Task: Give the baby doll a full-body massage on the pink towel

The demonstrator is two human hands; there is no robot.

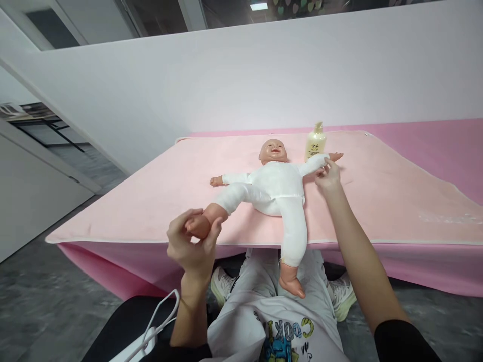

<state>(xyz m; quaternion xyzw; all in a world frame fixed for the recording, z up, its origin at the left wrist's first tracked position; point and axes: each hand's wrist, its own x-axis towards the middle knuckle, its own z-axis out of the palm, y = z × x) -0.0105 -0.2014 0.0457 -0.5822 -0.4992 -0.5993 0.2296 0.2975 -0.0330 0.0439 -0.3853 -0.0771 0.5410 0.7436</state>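
A baby doll [281, 181] with a white cloth body lies on its back on the table, head away from me. My left hand [192, 239] is closed around the doll's foot on the left side, holding that leg raised and out to the left. The other leg hangs over the table's front edge. With fingers pinched, my right hand [327, 176] holds the doll's arm on the right near the wrist. Just behind that arm stands a pale yellow pump bottle [315, 142] with a face drawn on it.
A light pink mat [377, 201] covers the table over a darker pink cloth [445, 151]. A white wall [241, 85] rises behind it. A white device with a cable [145, 339] rests at my lower left, and my legs are under the front edge.
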